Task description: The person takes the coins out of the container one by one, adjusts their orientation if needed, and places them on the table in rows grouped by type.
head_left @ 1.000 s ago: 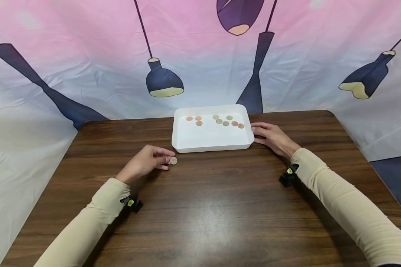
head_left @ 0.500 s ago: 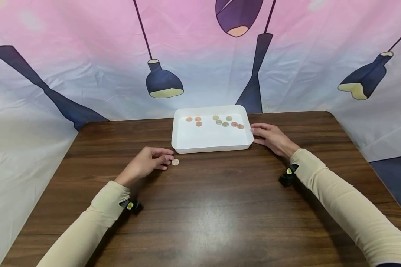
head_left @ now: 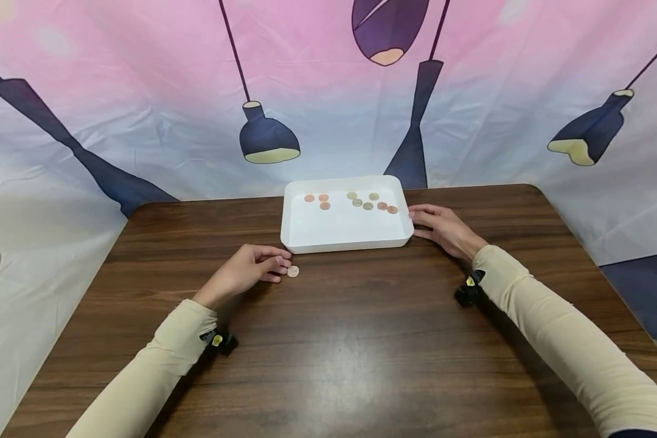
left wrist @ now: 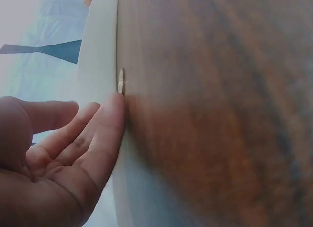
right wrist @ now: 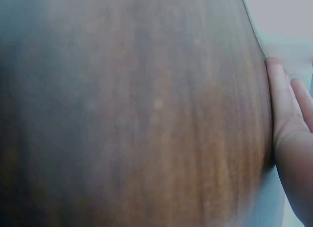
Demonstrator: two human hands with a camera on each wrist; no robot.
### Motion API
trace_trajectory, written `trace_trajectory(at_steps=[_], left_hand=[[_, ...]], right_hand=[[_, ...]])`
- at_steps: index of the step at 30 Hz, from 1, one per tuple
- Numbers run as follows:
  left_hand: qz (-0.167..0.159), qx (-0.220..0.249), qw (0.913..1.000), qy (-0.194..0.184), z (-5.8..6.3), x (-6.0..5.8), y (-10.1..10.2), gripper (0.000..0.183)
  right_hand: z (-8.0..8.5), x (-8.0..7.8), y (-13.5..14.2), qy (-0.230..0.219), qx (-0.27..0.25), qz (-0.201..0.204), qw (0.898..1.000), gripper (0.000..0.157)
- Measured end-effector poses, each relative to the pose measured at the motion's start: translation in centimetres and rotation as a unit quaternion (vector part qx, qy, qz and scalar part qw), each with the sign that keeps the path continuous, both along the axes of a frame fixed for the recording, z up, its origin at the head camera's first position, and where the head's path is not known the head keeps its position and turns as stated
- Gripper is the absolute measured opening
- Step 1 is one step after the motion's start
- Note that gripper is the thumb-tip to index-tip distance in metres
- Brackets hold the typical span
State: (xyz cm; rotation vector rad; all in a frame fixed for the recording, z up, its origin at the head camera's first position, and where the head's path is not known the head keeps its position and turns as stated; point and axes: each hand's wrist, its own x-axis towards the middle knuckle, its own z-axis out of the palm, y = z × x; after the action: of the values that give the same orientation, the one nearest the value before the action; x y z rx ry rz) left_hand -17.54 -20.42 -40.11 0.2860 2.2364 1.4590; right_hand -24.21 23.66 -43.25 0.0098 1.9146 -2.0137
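My left hand rests low on the table, left of the tray's near left corner. Its fingertips are right at the edge of a single coin that lies flat on the wood. In the left wrist view one fingertip meets that coin, while the thumb stays apart from it. A shallow white tray stands at the back of the table. Against its right wall lie the fingertips of my right hand, fingers fairly straight, as the right wrist view shows the hand too.
Inside the tray, copper coins lie at the left, several yellowish coins in the middle and two more copper coins at the right. Behind the brown wooden table hangs a cloth backdrop printed with lamps.
My left hand had the coin at its fingertips a second ago; the coin now lies flat, slightly further right, with the fingers following it. The right hand stays at the tray.
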Motion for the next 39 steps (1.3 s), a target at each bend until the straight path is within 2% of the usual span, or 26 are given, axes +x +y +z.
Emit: trace_trajectory(at_steps=[4,8,12,15,19,22,26,28,31,35,39], left_hand=[[-0.010,-0.021,0.9991,0.035,0.8,-0.6,-0.2,0.030],[0.006,-0.011,0.9982,0.059,1.9,-1.6,0.4,0.038],[0.031,0.055,0.9976,0.028,2.4,-3.3,1.8,0.043],[0.048,0.106,0.9932,-0.004,2.4,-4.8,3.0,0.041],[0.055,0.126,0.9900,-0.030,2.1,-6.8,4.7,0.044],[0.050,0.090,0.9941,-0.034,1.8,-8.0,5.8,0.050],[0.067,-0.010,0.9977,-0.006,1.5,-8.9,7.0,0.054],[0.082,-0.061,0.9947,0.015,1.4,-9.3,7.6,0.054],[0.104,-0.110,0.9880,0.033,1.3,-9.9,8.4,0.051],[0.118,-0.140,0.9823,0.041,1.2,-10.5,9.0,0.043],[0.117,-0.123,0.9849,0.037,0.9,-11.1,9.4,0.036]], right_hand=[[-0.1,-0.2,-0.1,0.005,-0.003,0.001,1.000,0.051],[-0.3,-0.4,0.1,0.007,0.008,0.009,1.000,0.053],[-0.7,-0.4,0.3,0.001,0.014,0.008,1.000,0.053],[-1.0,-0.4,0.5,0.000,0.017,0.008,1.000,0.053],[-1.4,-0.2,0.5,0.000,0.017,0.008,1.000,0.054],[-1.5,-0.1,0.5,-0.001,0.016,0.008,1.000,0.053],[-1.4,0.2,0.4,-0.001,0.018,0.011,1.000,0.052],[-1.2,0.3,0.3,0.000,0.018,0.009,1.000,0.052],[-0.9,0.4,0.2,0.004,0.017,0.006,1.000,0.052],[-0.5,0.4,0.1,0.008,0.020,0.007,1.000,0.053],[-0.1,0.4,0.1,0.009,0.025,0.009,1.000,0.053]])
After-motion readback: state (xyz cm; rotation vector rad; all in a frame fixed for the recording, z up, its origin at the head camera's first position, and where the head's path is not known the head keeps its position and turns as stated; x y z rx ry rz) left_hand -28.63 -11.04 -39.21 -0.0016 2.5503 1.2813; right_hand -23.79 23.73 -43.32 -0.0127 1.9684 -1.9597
